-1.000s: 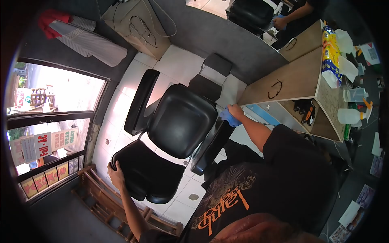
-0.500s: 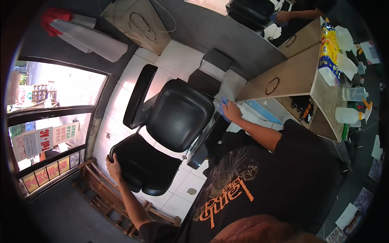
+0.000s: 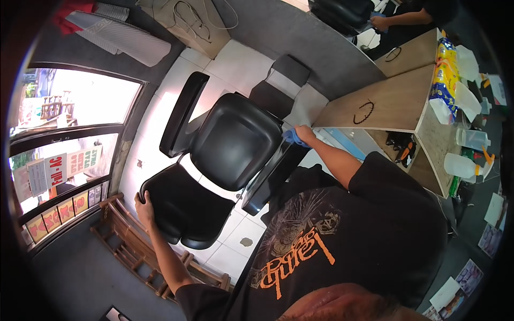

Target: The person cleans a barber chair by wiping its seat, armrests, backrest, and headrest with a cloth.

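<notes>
A black padded barber chair stands before me, with its seat (image 3: 235, 142) in the middle of the view and its backrest (image 3: 184, 206) nearer to me. My left hand (image 3: 144, 209) grips the backrest's left edge, fingers curled over it. A blue cloth (image 3: 293, 137) is bunched in my right hand (image 3: 305, 135), at the far end of the chair's right armrest (image 3: 270, 179). The fingers of that hand are closed on the cloth. On the other side of the seat rises the left armrest (image 3: 184, 115).
A wooden cabinet (image 3: 385, 96) stands at the right, bearing a tissue pack (image 3: 445, 72) and a spray bottle (image 3: 461, 165). A bamboo bench (image 3: 131, 246) is behind the backrest at the left. Ahead are a footrest (image 3: 272, 99) and a mirror (image 3: 342, 24). Windows (image 3: 69, 155) line the left.
My view has shifted slightly, so the chair appears higher. The blue cloth has changed shape and now lies more bunched at the armrest's end. My left hand stays on the backrest.
</notes>
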